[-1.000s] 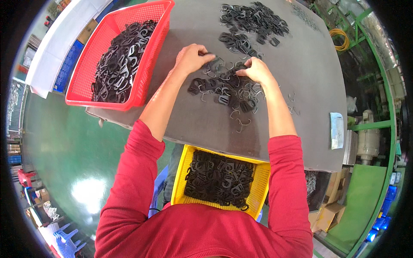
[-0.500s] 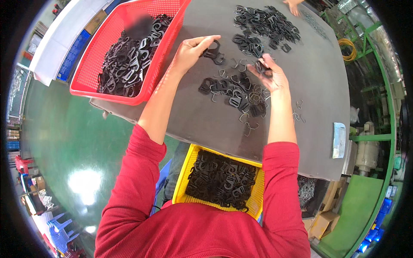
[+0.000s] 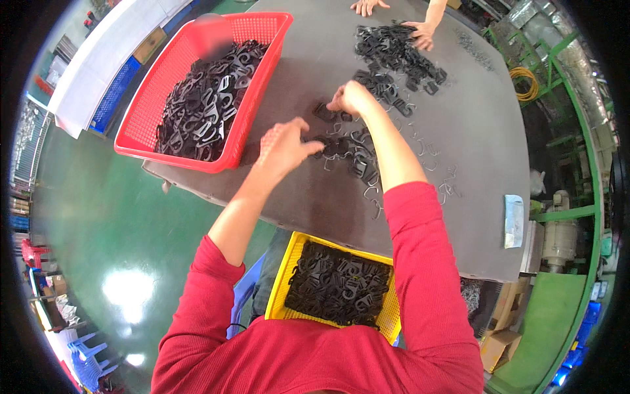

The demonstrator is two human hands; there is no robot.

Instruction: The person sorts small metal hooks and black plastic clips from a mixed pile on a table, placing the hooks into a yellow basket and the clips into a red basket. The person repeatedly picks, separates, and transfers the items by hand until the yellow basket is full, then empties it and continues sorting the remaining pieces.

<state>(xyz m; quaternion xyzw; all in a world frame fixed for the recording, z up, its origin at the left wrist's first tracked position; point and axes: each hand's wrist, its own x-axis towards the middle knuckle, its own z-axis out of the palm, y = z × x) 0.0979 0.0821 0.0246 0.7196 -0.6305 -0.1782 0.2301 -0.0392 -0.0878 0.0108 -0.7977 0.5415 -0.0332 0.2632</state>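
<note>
A loose pile of black plastic clips [image 3: 351, 154] mixed with bent wire pieces [image 3: 373, 195] lies on the grey table [image 3: 459, 98]. My left hand [image 3: 282, 148] hovers at the pile's left edge, fingertips pinched toward a clip; whether it grips one is unclear. My right hand [image 3: 351, 98] is curled shut on a black clip [image 3: 326, 113] at the pile's far end. A second heap of black clips [image 3: 394, 56] lies farther back.
A red basket [image 3: 141, 141] full of black clips stands at the table's left. A yellow basket [image 3: 292, 253] of clips sits on my lap. Another person's hands [image 3: 423, 33] work at the far heap. A small white packet [image 3: 514, 220] lies at the right edge.
Both my hands have shifted: the left drew back from the far clips to the near pile's left edge, and the right moved farther forward and closed on a clip. My head came closer.
</note>
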